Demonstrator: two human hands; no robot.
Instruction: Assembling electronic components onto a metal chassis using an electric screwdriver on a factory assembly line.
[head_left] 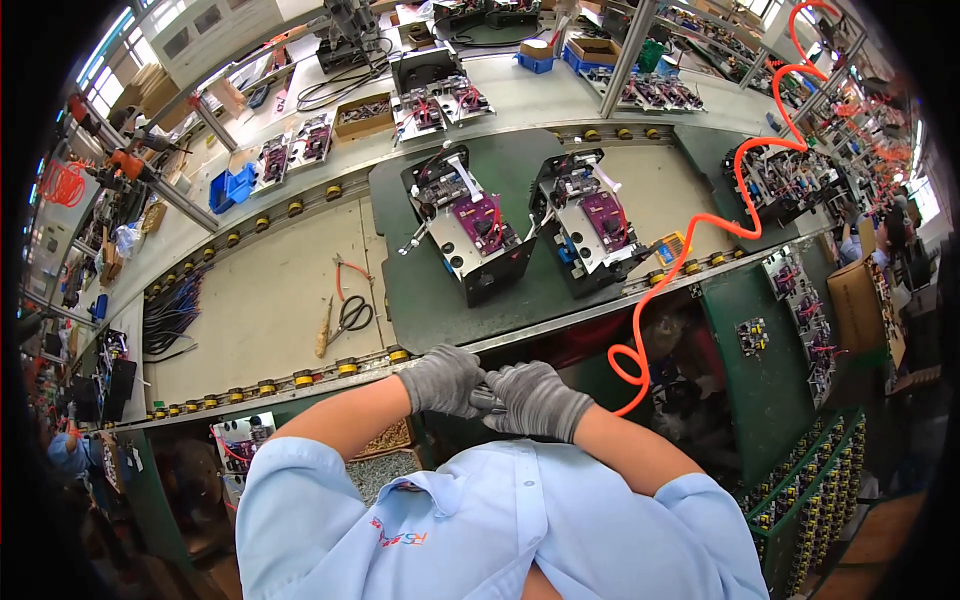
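Both my hands wear grey knit gloves and meet in front of my chest, at the near edge of the conveyor. My left hand and my right hand close round a small shiny grey metal object, mostly covered by the fingers; its kind cannot be made out. Just beyond them, a dark green board carries two black-framed assemblies with purple circuit boards, a left assembly and a right assembly. An orange air hose loops down to my right forearm, where its end is hidden.
On the conveyor to the left lie black-handled scissors, red-handled pliers, a wooden-handled tool and a bundle of dark wires. Metal posts rise beyond the line. A green rack of parts stands at the near right.
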